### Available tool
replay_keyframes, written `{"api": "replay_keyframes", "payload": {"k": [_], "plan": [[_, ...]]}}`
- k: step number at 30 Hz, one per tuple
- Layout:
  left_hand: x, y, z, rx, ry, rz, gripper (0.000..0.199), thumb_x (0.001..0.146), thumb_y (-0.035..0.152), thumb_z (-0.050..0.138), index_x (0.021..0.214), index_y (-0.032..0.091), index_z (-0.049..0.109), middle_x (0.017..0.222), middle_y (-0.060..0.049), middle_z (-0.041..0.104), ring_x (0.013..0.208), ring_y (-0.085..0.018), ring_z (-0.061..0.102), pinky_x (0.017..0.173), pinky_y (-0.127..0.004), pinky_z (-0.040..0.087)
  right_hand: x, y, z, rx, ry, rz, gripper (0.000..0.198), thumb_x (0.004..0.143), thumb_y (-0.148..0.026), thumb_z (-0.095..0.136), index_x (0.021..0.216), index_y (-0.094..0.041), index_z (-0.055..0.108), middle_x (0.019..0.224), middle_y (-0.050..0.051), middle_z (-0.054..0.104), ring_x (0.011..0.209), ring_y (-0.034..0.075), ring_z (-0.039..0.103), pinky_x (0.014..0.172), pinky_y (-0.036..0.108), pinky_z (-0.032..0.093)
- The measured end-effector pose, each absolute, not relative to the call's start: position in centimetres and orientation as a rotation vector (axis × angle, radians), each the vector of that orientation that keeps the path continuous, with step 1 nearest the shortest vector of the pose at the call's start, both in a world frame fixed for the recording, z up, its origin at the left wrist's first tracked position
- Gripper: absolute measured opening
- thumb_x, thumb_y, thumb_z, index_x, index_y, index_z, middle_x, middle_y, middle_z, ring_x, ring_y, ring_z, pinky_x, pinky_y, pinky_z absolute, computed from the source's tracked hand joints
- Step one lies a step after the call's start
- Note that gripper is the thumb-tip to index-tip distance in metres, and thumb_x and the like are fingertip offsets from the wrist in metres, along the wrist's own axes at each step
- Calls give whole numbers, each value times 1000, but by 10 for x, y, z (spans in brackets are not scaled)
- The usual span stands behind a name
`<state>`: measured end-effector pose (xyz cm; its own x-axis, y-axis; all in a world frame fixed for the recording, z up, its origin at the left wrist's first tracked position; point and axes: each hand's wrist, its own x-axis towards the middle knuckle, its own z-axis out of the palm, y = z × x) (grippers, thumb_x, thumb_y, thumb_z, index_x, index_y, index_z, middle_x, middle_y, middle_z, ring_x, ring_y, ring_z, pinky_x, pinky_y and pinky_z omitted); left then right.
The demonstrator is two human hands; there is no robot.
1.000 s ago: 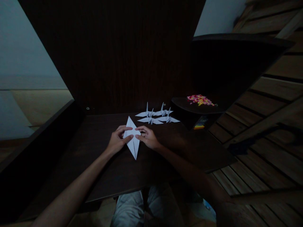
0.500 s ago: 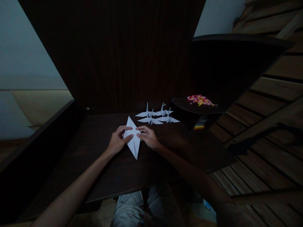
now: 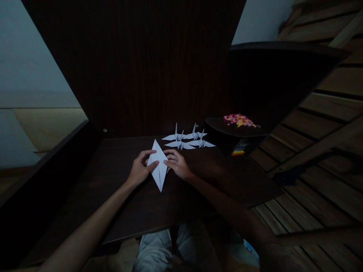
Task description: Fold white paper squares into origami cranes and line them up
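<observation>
A white sheet of paper folded into a long diamond [image 3: 159, 168] is held over the dark desk, one point away from me and one toward me. A crease line runs down its lower half. On its left edge, my left hand [image 3: 141, 166] grips with the thumb on top. My right hand [image 3: 177, 164] pinches the right edge, thumb on the face and some fingers hidden behind. Just beyond stand several white folded paper cranes [image 3: 181, 143], set in two rows near the desk's back panel.
To the right, a corner shelf [image 3: 218, 126] bears a heap of small pink, red and yellow pieces [image 3: 240, 120]. Below it lies a small box with coloured stripes [image 3: 238, 148]. A raised side board [image 3: 51, 155] borders the desk on the left. Wooden slats [image 3: 320, 151] rise at right.
The folded paper has turned slightly, its near point swinging a little left. The right hand's fingers have shifted from the paper's face toward its edge and back. The cranes have not moved.
</observation>
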<state>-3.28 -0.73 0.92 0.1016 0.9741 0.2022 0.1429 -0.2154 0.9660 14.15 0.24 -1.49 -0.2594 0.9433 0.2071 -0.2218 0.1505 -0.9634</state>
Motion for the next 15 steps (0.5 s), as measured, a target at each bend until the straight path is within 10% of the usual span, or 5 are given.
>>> {"api": "replay_keyframes", "payload": {"k": [15], "plan": [[-34, -6, 7, 1526, 1139, 1193, 48, 68, 37, 71, 109, 18, 57, 107, -8, 60, 79, -21, 65, 59, -32, 55, 143, 4, -15, -772, -1325, 1407, 35, 71, -27, 66, 103, -21, 53, 75, -3, 58, 63, 13, 61, 43, 21, 53]]}}
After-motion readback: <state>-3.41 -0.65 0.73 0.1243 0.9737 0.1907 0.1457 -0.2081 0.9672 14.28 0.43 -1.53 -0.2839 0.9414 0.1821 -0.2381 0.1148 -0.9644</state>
